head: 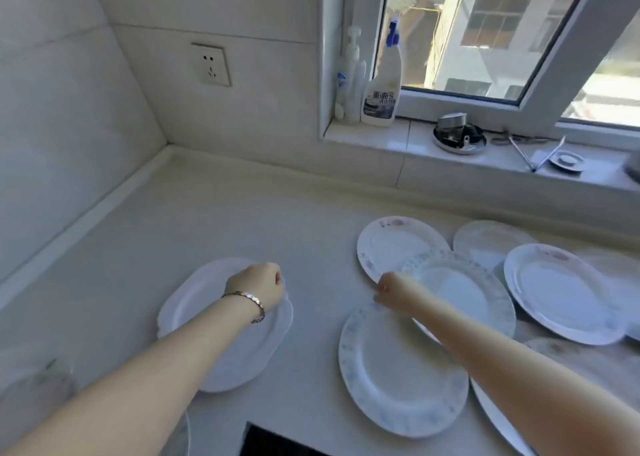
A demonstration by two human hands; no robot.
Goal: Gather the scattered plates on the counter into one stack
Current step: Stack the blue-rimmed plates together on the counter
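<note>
Several white plates lie scattered on the pale counter. My left hand, with a bracelet on the wrist, grips the far right rim of a plain scalloped plate lying alone at the left. My right hand pinches the far left rim of a blue-patterned plate near the front edge. Beside that hand a grey-rimmed plate overlaps a flower-printed plate. Further right lie another plate and one behind it. My right forearm covers parts of the plates under it.
A dark cooktop edge shows at the bottom. A plate rim peeks out under my left arm. On the windowsill stand a spray bottle, a pump bottle, a metal dish and small tools. A wall socket sits above the corner.
</note>
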